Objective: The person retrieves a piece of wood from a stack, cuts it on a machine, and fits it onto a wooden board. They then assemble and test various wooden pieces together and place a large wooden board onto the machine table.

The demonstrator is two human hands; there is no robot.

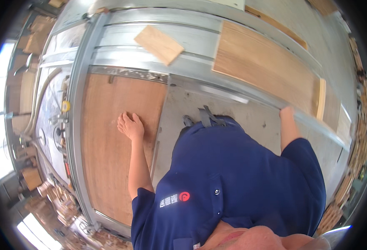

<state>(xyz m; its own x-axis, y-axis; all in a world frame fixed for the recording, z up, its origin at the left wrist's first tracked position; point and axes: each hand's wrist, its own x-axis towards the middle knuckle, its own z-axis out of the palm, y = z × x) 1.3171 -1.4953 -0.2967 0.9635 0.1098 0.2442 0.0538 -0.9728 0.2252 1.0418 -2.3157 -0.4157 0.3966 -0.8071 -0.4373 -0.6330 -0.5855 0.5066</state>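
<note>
My left hand (pixel 131 126) lies on a large brown wooden panel (pixel 108 166), fingers apart and slightly bent, holding nothing. This panel is set into the machine table beside a long metal rail (pixel 80 75). Off to the right, my right hand (pixel 287 112) is at the near edge of a long metal sliding table (pixel 191 71); its fingers are hidden, so its grip does not show. Beyond that hand, a long light wooden board (pixel 262 58) rests on the sliding table. A short light board (pixel 159 44) lies askew farther left on the same table.
A narrow wooden strip (pixel 320 99) sits across the board's right end. Another long strip (pixel 275 27) runs along the far side. Left of the rail are a hose (pixel 39 98) and a yellow tape measure (pixel 66 106). Stacked wood (pixel 333 214) lines the right side.
</note>
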